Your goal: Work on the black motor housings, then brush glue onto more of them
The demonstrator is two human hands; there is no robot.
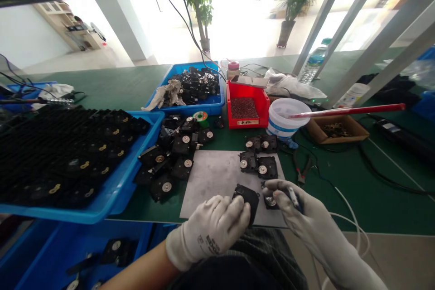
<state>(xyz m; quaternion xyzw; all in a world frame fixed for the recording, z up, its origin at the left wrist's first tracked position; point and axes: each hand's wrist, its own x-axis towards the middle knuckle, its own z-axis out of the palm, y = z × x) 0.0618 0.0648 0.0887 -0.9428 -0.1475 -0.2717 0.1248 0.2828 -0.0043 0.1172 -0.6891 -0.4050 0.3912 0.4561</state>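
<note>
My left hand (217,222), in a white knit glove, grips a flat black square drive unit (247,199) above the near edge of a white paper sheet (210,174). My right hand (302,217), also gloved, is closed around a slim tool (295,199) with a pale upper part and a dark lower part; its exact kind cannot be made out. Beside the right fingertips lies another black unit (271,201) with a silver disc, partly covered by the hand. Several similar units (262,167) sit on the sheet's right side, and more (180,145) are piled to its left.
A large blue tray (112,199) of stacked black parts fills the left. Behind stand a blue bin (204,109), a red bin (249,122) of small brown pieces, a white bucket (283,120) with a red stick (353,111) across it, and a cardboard box (314,133). Pliers (302,172) lie right.
</note>
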